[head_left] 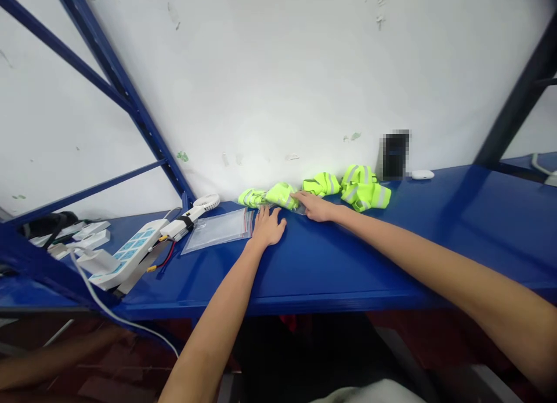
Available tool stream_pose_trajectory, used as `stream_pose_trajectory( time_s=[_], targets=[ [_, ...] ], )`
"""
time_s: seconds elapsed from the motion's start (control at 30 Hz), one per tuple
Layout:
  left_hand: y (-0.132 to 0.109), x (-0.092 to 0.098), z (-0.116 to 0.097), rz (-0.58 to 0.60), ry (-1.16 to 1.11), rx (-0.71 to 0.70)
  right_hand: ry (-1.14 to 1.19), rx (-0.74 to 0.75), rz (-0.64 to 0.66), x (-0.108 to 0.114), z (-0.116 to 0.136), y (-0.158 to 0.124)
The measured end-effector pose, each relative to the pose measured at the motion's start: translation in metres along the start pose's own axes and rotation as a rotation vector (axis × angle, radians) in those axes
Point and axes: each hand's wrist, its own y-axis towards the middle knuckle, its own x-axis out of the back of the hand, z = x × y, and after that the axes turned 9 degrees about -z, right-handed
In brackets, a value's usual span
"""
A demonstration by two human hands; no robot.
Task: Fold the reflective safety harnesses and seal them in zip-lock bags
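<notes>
Four bright yellow bundles with grey stripes sit in a row at the back of the blue shelf (pixel 348 263), next to the white wall (pixel 270 72). The right hand (pixel 315 207) reaches in from the side, and its fingers touch the second bundle (pixel 282 193) from the left. I cannot tell if they pinch it. The left hand (pixel 268 227) is just below the first bundle (pixel 250 197), with its thumb out to the side and its fingers spread a bit. Flat clear bags (pixel 217 230) lie just beside the left hand. Farther left are a small white fan (pixel 207 202) and a white power strip (pixel 133 253). The third bundle (pixel 324 184) and the fourth bundle (pixel 365 189) lie past the right hand. A small white case (pixel 422 175) is near the wall.
</notes>
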Motion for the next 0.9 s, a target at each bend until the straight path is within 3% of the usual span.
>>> stream_pose_trajectory(
  time_s=[0.1,0.27,0.4,0.6,0.73,0.9],
  targets=[
    [0.000,0.002,0.000,-0.041,0.001,-0.010,0.002,0.046,0.049,0.012,0.001,-0.012],
    [0.000,0.009,-0.006,-0.162,-0.027,-0.121,0.046,-0.029,0.050,0.023,0.017,-0.009],
    [-0.001,0.013,-0.009,-0.105,-0.119,-0.208,-0.002,-0.101,-0.015,0.005,0.038,0.010],
    [-0.003,0.014,-0.008,-0.054,-0.237,-0.256,-0.194,-0.195,0.018,-0.037,0.055,0.058],
    [-0.005,0.014,-0.009,-0.049,-0.247,-0.251,-0.236,-0.205,-0.046,-0.045,0.055,0.077],
    [-0.006,0.016,-0.011,-0.035,-0.234,-0.248,-0.304,-0.014,-0.261,-0.021,0.038,0.063]
  ],
)
